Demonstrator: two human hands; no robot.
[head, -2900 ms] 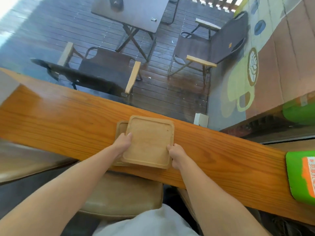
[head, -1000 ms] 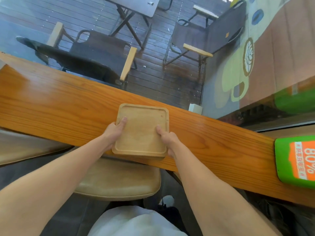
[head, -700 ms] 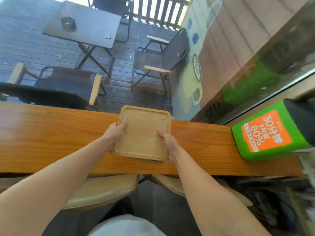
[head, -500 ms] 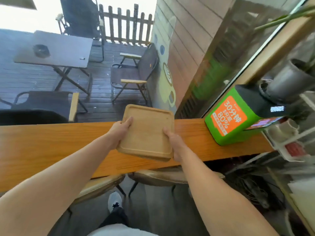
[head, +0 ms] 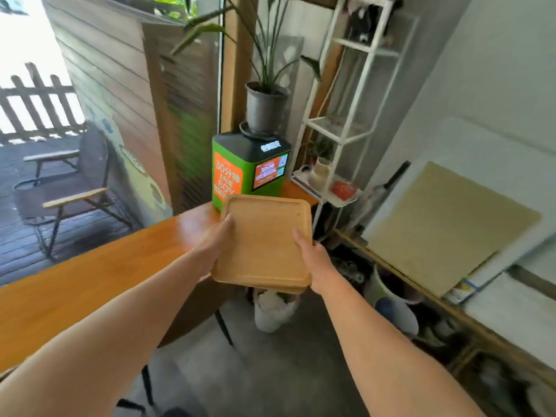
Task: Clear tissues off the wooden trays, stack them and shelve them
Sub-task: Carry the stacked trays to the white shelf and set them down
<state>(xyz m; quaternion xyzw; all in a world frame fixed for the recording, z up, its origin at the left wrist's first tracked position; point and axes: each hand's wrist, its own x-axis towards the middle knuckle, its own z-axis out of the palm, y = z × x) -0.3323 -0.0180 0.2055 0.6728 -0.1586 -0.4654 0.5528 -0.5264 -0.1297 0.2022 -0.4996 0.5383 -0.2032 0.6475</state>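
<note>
A long orange-brown wooden counter (head: 75, 284) runs at left; a white metal shelf rack (head: 346, 115) stands ahead. The stacked square pale-wood trays (head: 264, 242), tissue-free, are in the air, clamped between left hand (head: 215, 242) and right hand (head: 316, 260). Carrying is underway; next comes finding a free shelf, probably.

lower tray (head: 296, 289): only a thin edge shows under the top tray (head: 264, 239); the rest is hidden.
left hand (head: 215, 245): fingers hidden beneath the trays.
right hand (head: 316, 260): fingers hidden beneath the trays.
white shelf (head: 346, 127): top cut off by the picture's edge; contents too blurred to name.
plant (head: 258, 40): leaves cut off at top.
floor clutter (head: 496, 383): near right, blurred.
</note>
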